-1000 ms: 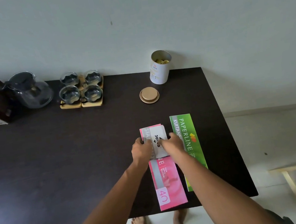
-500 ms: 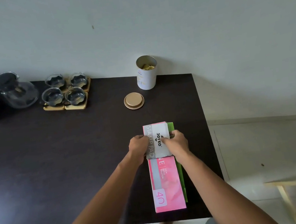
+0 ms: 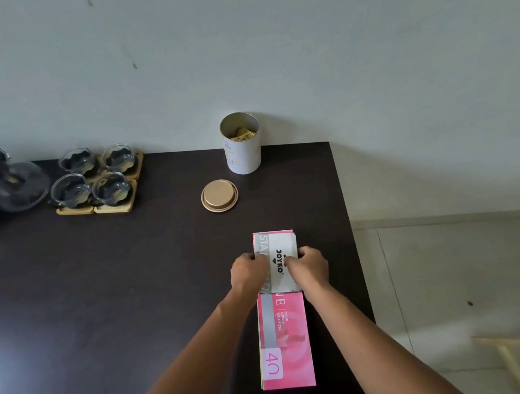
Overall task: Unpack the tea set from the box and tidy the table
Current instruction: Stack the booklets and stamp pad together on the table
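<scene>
Two hands, left hand [image 3: 249, 272] and right hand [image 3: 309, 266], clasp the Joyko stamp-pad box [image 3: 281, 260] atop the pink receipt book [image 3: 284, 339] on the dark table [image 3: 130, 280]. Moments ago a green book lay beside; now stacked beneath, only its edge shows, so tidying advances. Unpacked glass teapot [image 3: 5, 180], cut off at the frame edge, and cups [image 3: 94, 175] stand far-left.

Both forearms [image 3: 189, 371] are bare, no sleeves or jewellery visible.

table [image 3: 116, 298] bare at left; lid [image 3: 219, 195] and tin [image 3: 242, 148] stand ahead.
</scene>
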